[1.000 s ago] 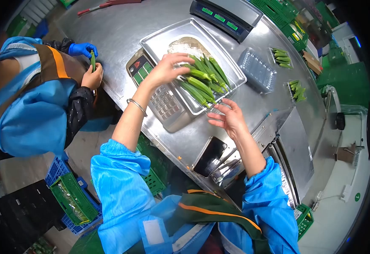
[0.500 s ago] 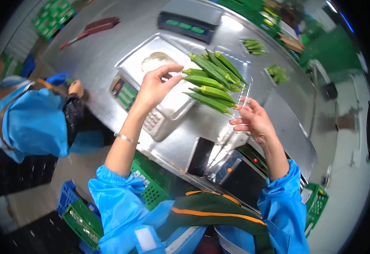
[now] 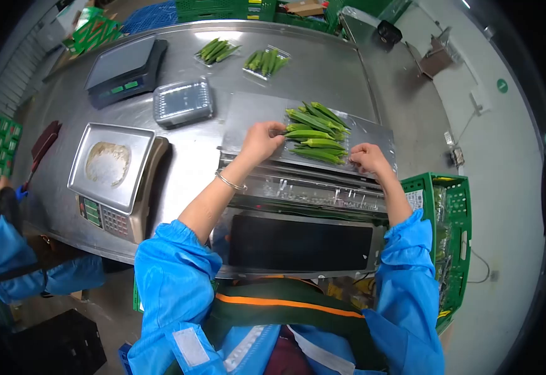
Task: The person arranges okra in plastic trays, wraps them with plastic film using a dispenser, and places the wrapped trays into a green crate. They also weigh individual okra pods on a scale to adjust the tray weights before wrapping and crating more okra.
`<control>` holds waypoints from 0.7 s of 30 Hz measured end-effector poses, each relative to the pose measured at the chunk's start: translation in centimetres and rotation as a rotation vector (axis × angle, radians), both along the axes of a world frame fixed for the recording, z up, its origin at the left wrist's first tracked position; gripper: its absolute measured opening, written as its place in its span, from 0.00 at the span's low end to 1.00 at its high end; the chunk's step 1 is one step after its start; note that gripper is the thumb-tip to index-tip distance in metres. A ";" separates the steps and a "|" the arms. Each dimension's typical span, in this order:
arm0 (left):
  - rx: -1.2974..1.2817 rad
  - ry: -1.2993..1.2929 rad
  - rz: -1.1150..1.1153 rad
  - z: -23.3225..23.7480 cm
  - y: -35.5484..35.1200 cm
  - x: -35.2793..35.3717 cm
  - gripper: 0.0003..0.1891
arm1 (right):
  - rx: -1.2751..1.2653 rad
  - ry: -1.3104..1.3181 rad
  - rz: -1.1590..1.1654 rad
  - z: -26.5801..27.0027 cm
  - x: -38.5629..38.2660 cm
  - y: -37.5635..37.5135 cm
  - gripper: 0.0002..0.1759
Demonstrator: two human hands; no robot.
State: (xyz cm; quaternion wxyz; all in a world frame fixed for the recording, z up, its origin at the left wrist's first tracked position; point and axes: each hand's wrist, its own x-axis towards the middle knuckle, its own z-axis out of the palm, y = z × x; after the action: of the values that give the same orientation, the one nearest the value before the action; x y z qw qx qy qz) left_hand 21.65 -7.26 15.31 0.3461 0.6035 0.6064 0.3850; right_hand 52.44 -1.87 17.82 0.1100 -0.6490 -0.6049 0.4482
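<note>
Green okra pods [image 3: 317, 134] lie piled in a clear plastic tray, close over the flat metal plate [image 3: 238, 112] behind the film roll. My left hand [image 3: 262, 142] pinches the tray's left edge with thumb and fingers, beside the pod tips. At the lower right corner, the curled fingers of my right hand [image 3: 370, 159] hold the tray too. Most of the clear tray is hidden under the pods. Just in front of it runs a roll of clear film [image 3: 323, 192] in a wrapping machine with a black pad [image 3: 301, 244].
To the left stands a scale with a steel pan [image 3: 111, 164]; another scale [image 3: 123, 69] is farther back. Stacked clear trays [image 3: 183, 102] and two okra packs [image 3: 217, 51] [image 3: 265, 62] sit beyond. A green crate [image 3: 439, 244] is at right. A person in blue [image 3: 29, 262] works at far left.
My view has turned right, away from the scale. Both hands have carried the okra tray from beside the scale pan to the wrapping machine's plate.
</note>
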 end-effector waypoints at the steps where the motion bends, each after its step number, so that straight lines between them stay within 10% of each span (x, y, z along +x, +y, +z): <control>1: 0.010 0.045 -0.057 0.1 0.1 1.0 0.16 | -0.062 -0.012 0.032 -0.1 1.7 0.4 0.11; 7: 0.264 0.129 -0.110 1.5 -3.3 4.1 0.13 | 0.432 -0.092 0.021 0.1 7.5 -3.1 0.13; 14: 0.082 1.014 0.269 3.0 -13.3 3.1 0.11 | 0.624 -0.549 0.125 -0.1 10.2 -11.6 0.20; 19: 0.224 0.866 0.204 1.3 -10.6 4.8 0.18 | 0.578 -0.389 0.142 -2.0 8.0 -10.3 0.20; 21: -0.144 0.544 0.079 1.5 -9.1 4.3 0.16 | 0.311 -0.091 0.023 -1.3 8.1 -10.3 0.18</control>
State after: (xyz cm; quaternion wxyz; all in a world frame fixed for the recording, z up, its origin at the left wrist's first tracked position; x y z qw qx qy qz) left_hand 25.91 -16.41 16.85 0.1973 0.6343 0.7260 0.1781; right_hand 60.53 -12.15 16.52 0.1765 -0.6367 -0.6789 0.3203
